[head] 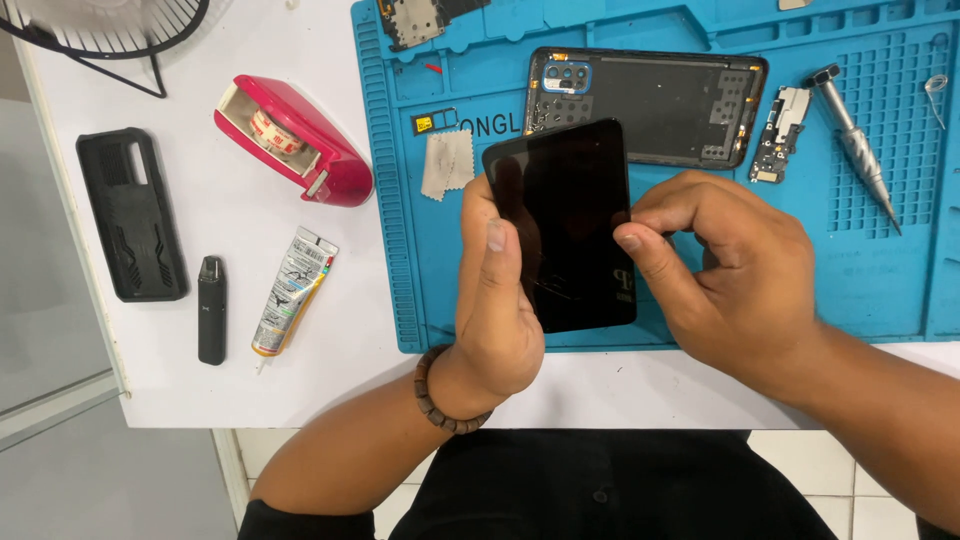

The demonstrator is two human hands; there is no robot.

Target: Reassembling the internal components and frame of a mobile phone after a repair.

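My left hand (495,300) grips a black phone screen panel (570,215) by its left edge, thumb on the glass, holding it above the blue work mat (440,260). My right hand (725,275) pinches the panel's right edge with thumb and forefinger. The glass shows faint cracks near its lower part. Behind the panel lies an opened phone back housing (680,105) with its camera module showing.
On the mat: a small circuit board (780,135), a metal screwdriver (855,140), a grey cloth patch (447,163). On the white table at left: a red tape dispenser (295,140), a glue tube (293,292), a black phone case (132,212), a small black stick-shaped device (211,308).
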